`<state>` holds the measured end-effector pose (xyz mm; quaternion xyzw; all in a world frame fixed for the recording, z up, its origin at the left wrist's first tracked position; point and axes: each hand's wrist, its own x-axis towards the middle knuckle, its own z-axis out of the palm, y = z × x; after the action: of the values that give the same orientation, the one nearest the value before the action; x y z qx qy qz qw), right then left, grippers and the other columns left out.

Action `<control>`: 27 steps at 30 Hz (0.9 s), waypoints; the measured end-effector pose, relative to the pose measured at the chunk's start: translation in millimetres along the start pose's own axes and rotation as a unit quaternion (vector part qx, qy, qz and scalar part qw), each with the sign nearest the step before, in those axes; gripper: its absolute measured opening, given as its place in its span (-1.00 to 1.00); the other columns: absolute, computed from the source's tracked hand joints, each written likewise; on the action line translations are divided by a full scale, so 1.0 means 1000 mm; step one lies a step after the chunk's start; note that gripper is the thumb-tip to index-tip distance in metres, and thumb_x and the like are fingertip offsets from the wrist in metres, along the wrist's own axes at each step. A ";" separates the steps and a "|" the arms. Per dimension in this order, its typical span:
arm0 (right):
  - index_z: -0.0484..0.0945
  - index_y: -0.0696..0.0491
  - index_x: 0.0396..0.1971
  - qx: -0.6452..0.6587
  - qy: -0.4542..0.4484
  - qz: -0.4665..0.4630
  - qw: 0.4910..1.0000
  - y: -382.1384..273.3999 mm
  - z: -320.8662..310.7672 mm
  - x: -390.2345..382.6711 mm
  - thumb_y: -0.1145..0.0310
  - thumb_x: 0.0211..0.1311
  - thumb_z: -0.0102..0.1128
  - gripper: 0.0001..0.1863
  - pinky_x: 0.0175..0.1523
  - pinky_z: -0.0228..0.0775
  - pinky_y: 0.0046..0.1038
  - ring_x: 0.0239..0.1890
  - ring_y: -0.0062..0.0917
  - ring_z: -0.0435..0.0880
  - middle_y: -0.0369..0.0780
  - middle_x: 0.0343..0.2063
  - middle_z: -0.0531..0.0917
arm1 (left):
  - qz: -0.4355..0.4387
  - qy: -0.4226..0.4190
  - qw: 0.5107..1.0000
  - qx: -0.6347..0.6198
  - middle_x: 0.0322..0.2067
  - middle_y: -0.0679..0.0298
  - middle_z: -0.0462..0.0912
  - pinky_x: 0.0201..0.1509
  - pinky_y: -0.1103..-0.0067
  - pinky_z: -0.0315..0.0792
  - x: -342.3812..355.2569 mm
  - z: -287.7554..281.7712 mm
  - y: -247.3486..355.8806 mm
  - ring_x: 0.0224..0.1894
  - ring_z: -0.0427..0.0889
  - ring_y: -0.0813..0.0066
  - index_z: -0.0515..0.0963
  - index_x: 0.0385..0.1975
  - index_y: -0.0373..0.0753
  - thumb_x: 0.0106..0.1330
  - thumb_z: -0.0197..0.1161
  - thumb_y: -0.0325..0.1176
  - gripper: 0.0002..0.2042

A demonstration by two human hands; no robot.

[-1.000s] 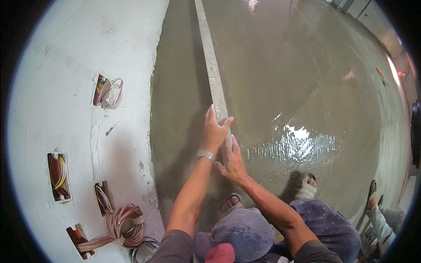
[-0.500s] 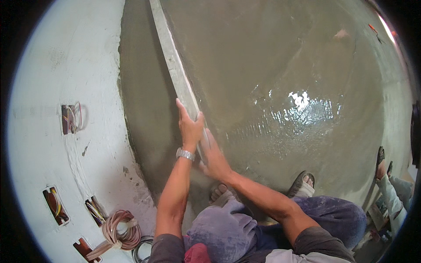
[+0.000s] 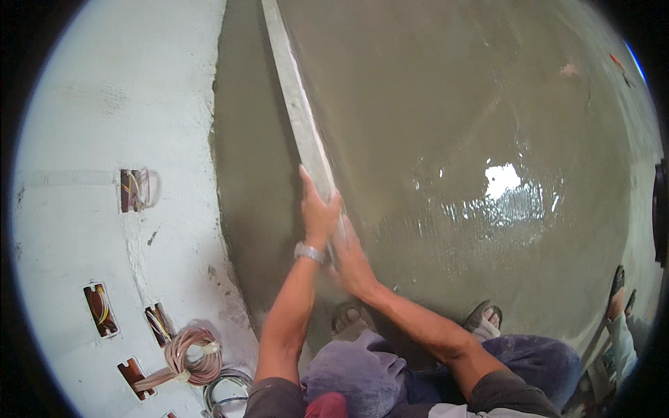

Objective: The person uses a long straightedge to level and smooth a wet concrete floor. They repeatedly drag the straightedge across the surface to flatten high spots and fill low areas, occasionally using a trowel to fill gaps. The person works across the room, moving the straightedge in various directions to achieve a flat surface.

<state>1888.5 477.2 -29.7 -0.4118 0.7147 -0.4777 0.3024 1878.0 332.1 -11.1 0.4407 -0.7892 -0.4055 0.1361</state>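
A long, straight metal straightedge (image 3: 296,97) lies slantwise against wet grey cement (image 3: 432,90), from the top of the view down to my hands. My left hand (image 3: 319,214), with a metal watch (image 3: 309,252) on its wrist, is closed round the bar near its lower end, index finger stretched along it. Just below and to the right, my right hand (image 3: 354,259) grips the same bar, its fingers lying along the side. The bar's lowest end is partly hidden by that hand.
At left, a white wall (image 3: 167,90) holds several recessed boxes (image 3: 101,308) with wires. Coiled pinkish cable (image 3: 193,355) hangs near the lower left. My sandalled feet (image 3: 486,317) are below. Another person's feet (image 3: 616,296) show at far right, and an orange-handled tool (image 3: 617,63) lies upper right.
The whole view has shifted, so wall, bar and hands sit farther right and slightly lower. Both hands keep their grip on the straightedge, which keeps nearly the same distance from the wall edge.
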 end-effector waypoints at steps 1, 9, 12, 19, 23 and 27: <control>-0.09 0.18 0.41 -0.001 -0.004 0.001 1.000 0.003 -0.003 -0.009 0.56 -0.18 0.33 0.08 0.48 -0.12 -0.11 0.44 0.12 -0.10 0.20 0.39 -0.12 | 0.034 0.026 0.999 0.024 0.26 -0.33 0.22 0.35 0.27 0.21 -0.006 0.007 -0.003 0.28 0.31 -0.18 -0.20 0.41 -0.44 0.16 0.23 -0.37 -0.11; -0.09 0.17 0.41 -0.009 0.010 -0.014 1.000 0.001 -0.017 0.021 0.55 -0.16 0.35 0.08 0.48 -0.11 -0.13 0.44 0.12 -0.09 0.21 0.39 -0.12 | 0.084 0.074 0.992 0.064 0.16 -0.40 0.34 0.26 0.26 0.31 0.038 0.013 -0.005 0.17 0.45 -0.20 -0.18 0.40 -0.45 0.14 0.22 -0.36 -0.11; -0.08 0.17 0.41 0.001 -0.010 0.016 1.000 -0.005 -0.029 0.028 0.54 -0.16 0.36 0.08 0.47 -0.09 -0.14 0.44 0.11 -0.08 0.21 0.39 -0.11 | 0.071 0.072 0.993 0.063 0.17 -0.40 0.33 0.27 0.26 0.31 0.039 0.018 -0.003 0.17 0.44 -0.21 -0.19 0.41 -0.45 0.14 0.22 -0.36 -0.10; -0.07 0.16 0.41 -0.017 -0.032 0.030 0.999 0.000 -0.040 -0.014 0.53 -0.17 0.38 0.08 0.46 -0.05 -0.13 0.43 0.11 -0.06 0.21 0.38 -0.12 | 0.060 0.056 0.996 0.048 0.29 -0.34 0.18 0.39 0.28 0.16 -0.008 0.031 0.013 0.31 0.26 -0.21 -0.22 0.40 -0.46 0.16 0.21 -0.36 -0.11; -0.07 0.15 0.41 -0.023 0.004 -0.005 1.000 0.009 -0.045 0.000 0.52 -0.19 0.40 0.10 0.46 -0.04 -0.13 0.42 0.12 -0.04 0.21 0.38 -0.11 | 0.047 0.032 0.998 0.023 0.28 -0.36 0.18 0.38 0.27 0.17 0.011 0.033 0.017 0.30 0.28 -0.23 -0.22 0.40 -0.48 0.16 0.20 -0.36 -0.11; -0.07 0.14 0.41 0.014 -0.017 0.028 0.999 0.004 -0.055 0.021 0.54 -0.19 0.39 0.10 0.45 -0.03 -0.13 0.41 0.13 -0.03 0.21 0.38 -0.11 | 0.077 0.062 0.994 0.052 0.25 -0.41 0.21 0.35 0.29 0.20 0.038 0.037 0.017 0.26 0.33 -0.26 -0.23 0.39 -0.51 0.16 0.21 -0.35 -0.10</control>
<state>1832.2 483.2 -14.1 -0.3958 0.7135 -0.4721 0.3337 1824.8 325.9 -27.3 0.4095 -0.8308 -0.3240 0.1926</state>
